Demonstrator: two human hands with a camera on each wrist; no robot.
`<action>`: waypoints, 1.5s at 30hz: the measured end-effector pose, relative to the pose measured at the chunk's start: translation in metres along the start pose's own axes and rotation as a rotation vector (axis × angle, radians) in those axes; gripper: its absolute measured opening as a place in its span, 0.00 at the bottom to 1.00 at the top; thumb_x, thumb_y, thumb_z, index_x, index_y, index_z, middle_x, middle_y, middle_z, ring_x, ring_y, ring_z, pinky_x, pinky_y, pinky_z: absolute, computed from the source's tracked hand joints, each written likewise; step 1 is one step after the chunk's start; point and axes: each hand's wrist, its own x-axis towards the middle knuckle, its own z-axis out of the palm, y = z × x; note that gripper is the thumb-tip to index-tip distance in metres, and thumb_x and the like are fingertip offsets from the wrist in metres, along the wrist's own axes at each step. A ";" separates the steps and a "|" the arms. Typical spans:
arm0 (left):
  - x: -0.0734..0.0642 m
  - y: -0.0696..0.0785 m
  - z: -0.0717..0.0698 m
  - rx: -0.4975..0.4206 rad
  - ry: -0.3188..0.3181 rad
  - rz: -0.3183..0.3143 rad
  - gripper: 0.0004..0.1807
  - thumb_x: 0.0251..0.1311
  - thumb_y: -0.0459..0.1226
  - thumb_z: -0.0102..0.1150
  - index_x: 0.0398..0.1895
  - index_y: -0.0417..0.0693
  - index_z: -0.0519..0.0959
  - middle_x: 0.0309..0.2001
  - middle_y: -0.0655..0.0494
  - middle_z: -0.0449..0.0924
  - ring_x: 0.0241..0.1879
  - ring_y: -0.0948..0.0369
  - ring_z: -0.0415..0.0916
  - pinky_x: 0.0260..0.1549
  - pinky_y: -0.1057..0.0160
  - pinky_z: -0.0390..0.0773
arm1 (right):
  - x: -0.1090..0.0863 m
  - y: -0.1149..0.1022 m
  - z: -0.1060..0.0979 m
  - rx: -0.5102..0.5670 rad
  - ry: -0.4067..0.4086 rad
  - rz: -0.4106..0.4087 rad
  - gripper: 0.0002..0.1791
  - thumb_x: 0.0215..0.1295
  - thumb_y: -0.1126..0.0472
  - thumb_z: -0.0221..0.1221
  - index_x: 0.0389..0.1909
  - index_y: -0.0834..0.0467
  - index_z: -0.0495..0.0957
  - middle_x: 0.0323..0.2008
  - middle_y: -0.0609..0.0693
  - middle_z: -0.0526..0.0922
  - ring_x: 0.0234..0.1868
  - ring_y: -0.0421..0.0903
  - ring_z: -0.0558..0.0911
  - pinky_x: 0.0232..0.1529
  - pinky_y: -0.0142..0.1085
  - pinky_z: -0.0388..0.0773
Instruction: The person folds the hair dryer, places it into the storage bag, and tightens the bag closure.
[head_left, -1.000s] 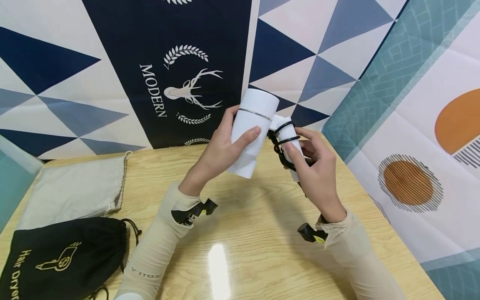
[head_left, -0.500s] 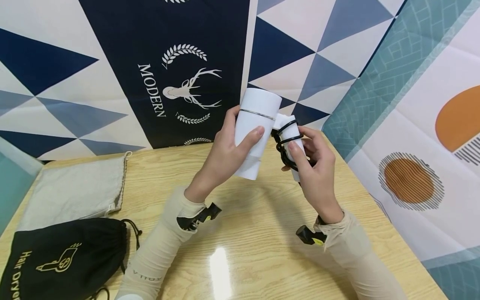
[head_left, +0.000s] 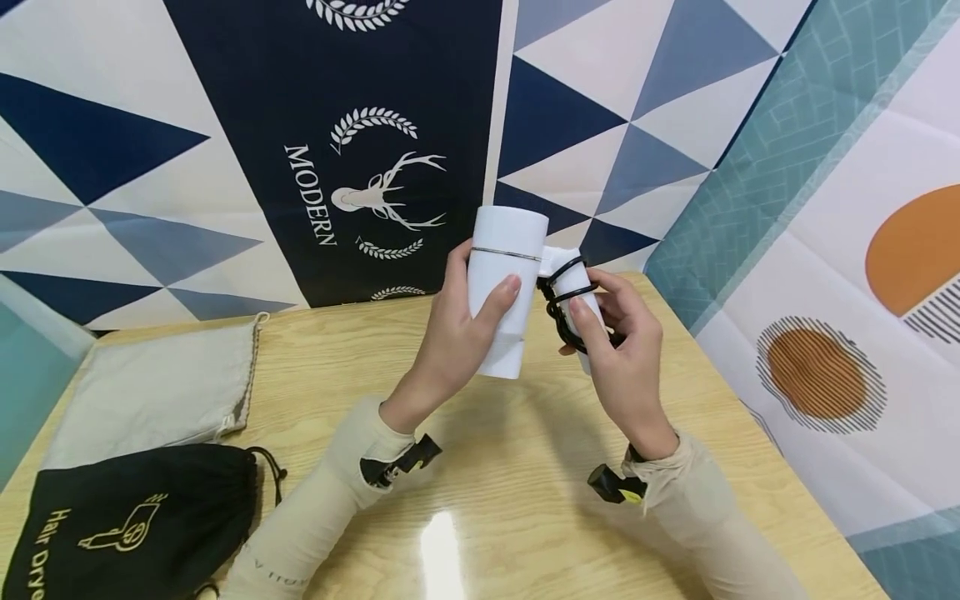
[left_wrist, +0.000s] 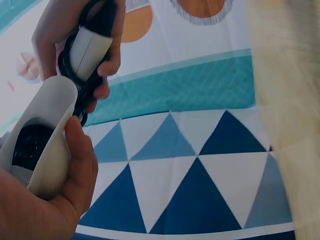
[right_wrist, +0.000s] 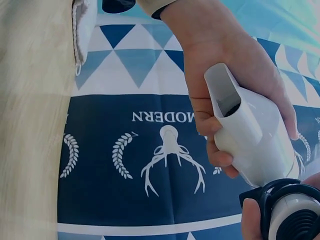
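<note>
A white hair dryer [head_left: 504, 232] with a thin metallic ring round its barrel is held up over the table. My left hand [head_left: 468, 329] grips the barrel, thumb across the near side. The flattened nozzle [right_wrist: 225, 92] points down toward me in the head view; its hollow opening shows in both wrist views. My right hand [head_left: 626, 346] holds the handle [head_left: 576, 283], which stands out to the right of the barrel. Around that handle winds a black cord [head_left: 573, 293], bunched partly under the right fingers. In the left wrist view, the right hand's fingers curl round handle and cord.
On the table's left lie a black drawstring bag [head_left: 176, 500] with gold "Hair Dryer" lettering and a light grey drawstring bag [head_left: 168, 379] beyond it. The wooden table [head_left: 517, 500] meets patterned wall panels [head_left: 405, 75] at the back and right.
The barrel has turned slightly more upright, its nozzle swinging a little right. Both hands keep their hold. Everything sits somewhat lower in the head view as the camera shifts.
</note>
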 end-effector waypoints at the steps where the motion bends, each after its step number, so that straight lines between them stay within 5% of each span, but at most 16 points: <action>1: -0.001 0.000 0.000 -0.004 0.008 0.001 0.34 0.68 0.48 0.55 0.72 0.50 0.56 0.48 0.49 0.76 0.38 0.57 0.80 0.31 0.56 0.83 | 0.000 0.000 0.001 0.002 0.001 -0.001 0.17 0.72 0.66 0.56 0.59 0.63 0.76 0.37 0.62 0.84 0.27 0.44 0.83 0.23 0.34 0.81; 23: -0.030 0.002 0.014 -0.055 0.141 0.046 0.35 0.68 0.46 0.55 0.73 0.51 0.54 0.47 0.47 0.77 0.38 0.55 0.79 0.32 0.55 0.82 | -0.018 -0.003 0.014 0.060 0.057 -0.031 0.19 0.72 0.65 0.56 0.61 0.62 0.75 0.38 0.62 0.83 0.29 0.45 0.82 0.24 0.35 0.82; 31: -0.042 -0.002 0.026 -0.092 0.215 0.048 0.35 0.68 0.45 0.54 0.73 0.50 0.53 0.50 0.46 0.77 0.39 0.55 0.79 0.32 0.55 0.83 | -0.027 0.000 0.028 0.023 0.081 -0.018 0.19 0.74 0.65 0.52 0.63 0.64 0.71 0.44 0.59 0.83 0.39 0.44 0.82 0.36 0.29 0.78; 38: -0.051 -0.006 0.033 -0.086 0.270 0.072 0.36 0.68 0.47 0.55 0.74 0.51 0.52 0.54 0.50 0.75 0.45 0.57 0.78 0.41 0.55 0.81 | -0.035 0.000 0.042 0.092 0.096 0.006 0.19 0.76 0.66 0.48 0.65 0.67 0.64 0.53 0.58 0.77 0.50 0.48 0.80 0.45 0.32 0.78; 45: -0.052 -0.006 0.025 -0.070 0.223 0.069 0.35 0.69 0.46 0.55 0.73 0.51 0.52 0.53 0.49 0.76 0.45 0.56 0.78 0.40 0.55 0.81 | -0.039 0.001 0.041 0.129 0.022 0.050 0.21 0.78 0.66 0.45 0.67 0.66 0.60 0.57 0.60 0.75 0.54 0.50 0.78 0.50 0.33 0.76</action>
